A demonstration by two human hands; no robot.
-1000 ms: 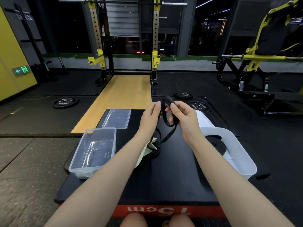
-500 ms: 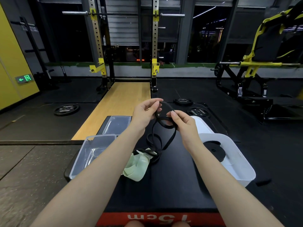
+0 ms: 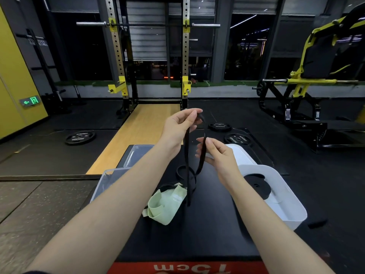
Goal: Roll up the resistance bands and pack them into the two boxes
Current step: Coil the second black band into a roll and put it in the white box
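Gym floor all around, squat rack (image 3: 150,56) top centre, and low in the frame a black surface (image 3: 207,234) carrying the gear. White box (image 3: 292,210) at right centre, a rolled black band (image 3: 256,186) lying inside it. Clear box (image 3: 106,180) at left centre, mostly hidden by the forearm, contents not visible; its clear lid (image 3: 136,153) sits just beyond it. Left hand (image 3: 178,127), centre frame, pinches one end of the black band (image 3: 187,165) up high, grip closed on it. Right hand (image 3: 219,153), lower and just right, pinches the other strand. That band hangs flat and narrow, unrolled, trailing down in loose loops onto the surface. Pale green band (image 3: 166,204) lies crumpled beneath it, touching the loops.
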